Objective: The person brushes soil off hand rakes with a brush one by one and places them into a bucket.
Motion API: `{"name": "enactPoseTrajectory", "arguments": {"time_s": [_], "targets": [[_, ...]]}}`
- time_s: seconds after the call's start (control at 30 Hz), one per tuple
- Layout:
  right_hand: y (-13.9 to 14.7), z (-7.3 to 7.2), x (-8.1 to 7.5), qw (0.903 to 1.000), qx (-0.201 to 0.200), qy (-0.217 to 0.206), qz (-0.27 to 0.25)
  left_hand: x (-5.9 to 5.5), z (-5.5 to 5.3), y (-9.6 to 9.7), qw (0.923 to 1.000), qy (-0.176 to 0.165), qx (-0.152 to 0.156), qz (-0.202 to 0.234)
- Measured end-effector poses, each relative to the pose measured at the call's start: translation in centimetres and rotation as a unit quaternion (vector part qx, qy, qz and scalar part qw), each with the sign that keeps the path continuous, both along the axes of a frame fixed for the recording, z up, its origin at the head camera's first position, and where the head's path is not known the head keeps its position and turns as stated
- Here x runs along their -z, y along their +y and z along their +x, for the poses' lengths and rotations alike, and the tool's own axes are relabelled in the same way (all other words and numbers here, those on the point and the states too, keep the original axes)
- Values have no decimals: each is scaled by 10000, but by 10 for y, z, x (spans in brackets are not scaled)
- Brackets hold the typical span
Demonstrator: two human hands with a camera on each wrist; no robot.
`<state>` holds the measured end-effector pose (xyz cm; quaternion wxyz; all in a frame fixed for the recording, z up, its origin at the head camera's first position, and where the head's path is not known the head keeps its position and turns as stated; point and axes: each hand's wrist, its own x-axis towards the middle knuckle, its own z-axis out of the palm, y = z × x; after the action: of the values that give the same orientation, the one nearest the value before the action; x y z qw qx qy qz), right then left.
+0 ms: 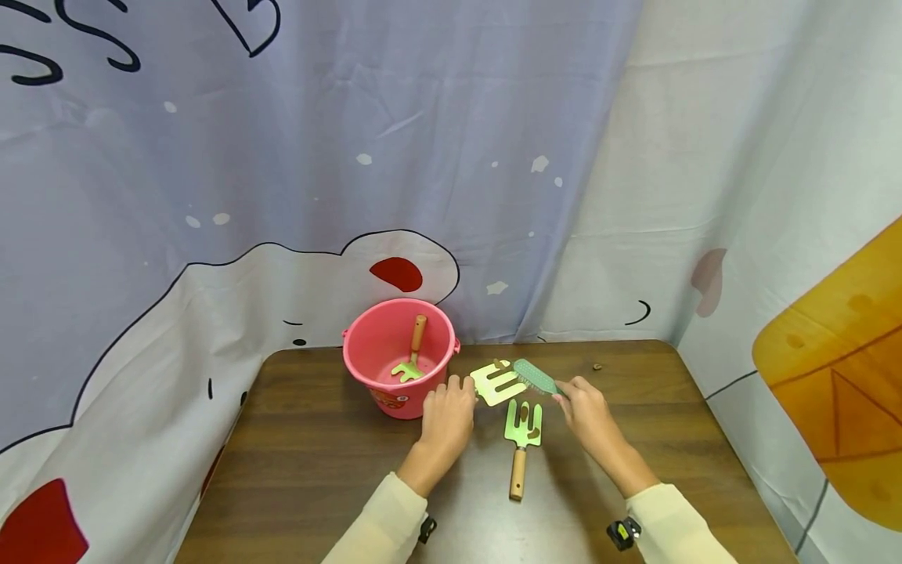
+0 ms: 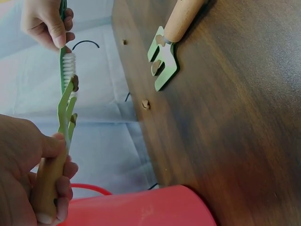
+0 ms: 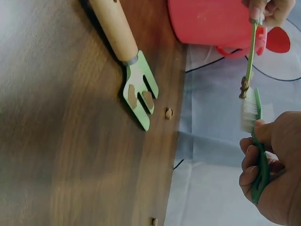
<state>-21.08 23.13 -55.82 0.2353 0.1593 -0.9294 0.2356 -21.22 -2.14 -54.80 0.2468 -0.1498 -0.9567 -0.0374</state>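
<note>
My left hand (image 1: 449,419) grips the wooden handle of a light green garden fork (image 2: 66,110), held up above the table with brown clumps stuck on its tines. In my right hand (image 1: 588,415) is a green brush (image 3: 256,136) with white bristles, its handle wrapped by the fingers. The bristles meet the clump-bearing tines of the raised fork in both wrist views. Below the hands, a second green fork (image 1: 523,446) with a wooden handle lies on the table, brown clumps on its tines. A pink bucket (image 1: 362,345) stands left of the raised fork.
Inside the bucket leans a small green rake (image 1: 417,337) with a wooden handle. Small brown crumbs (image 2: 146,104) lie on the wooden table (image 1: 317,486), toward its far edge. A printed curtain (image 1: 317,157) hangs right behind the table.
</note>
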Motion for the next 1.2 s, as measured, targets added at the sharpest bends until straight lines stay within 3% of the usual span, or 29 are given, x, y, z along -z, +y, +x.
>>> {"name": "enactPoseTrajectory", "arguments": {"time_s": [0.37, 0.7, 0.87, 1.07, 1.2], "targets": [[16, -2, -6, 9998, 167, -92, -87, -1, 2, -3, 9999, -123, -18, 90], [-10, 8, -19, 9995, -317, -63, -27, -1, 1, 0, 9998, -125, 39, 124], [-25, 12, -18, 9982, -526, -294, -8, 0, 0, 1, 9999, -49, 28, 150], [-31, 13, -15, 9975, -504, -481, -68, 2, -2, 2, 9997, 81, 83, 214], [-28, 12, -13, 9984, -438, -342, -143, 3, -2, 1, 9997, 135, 104, 201]]}}
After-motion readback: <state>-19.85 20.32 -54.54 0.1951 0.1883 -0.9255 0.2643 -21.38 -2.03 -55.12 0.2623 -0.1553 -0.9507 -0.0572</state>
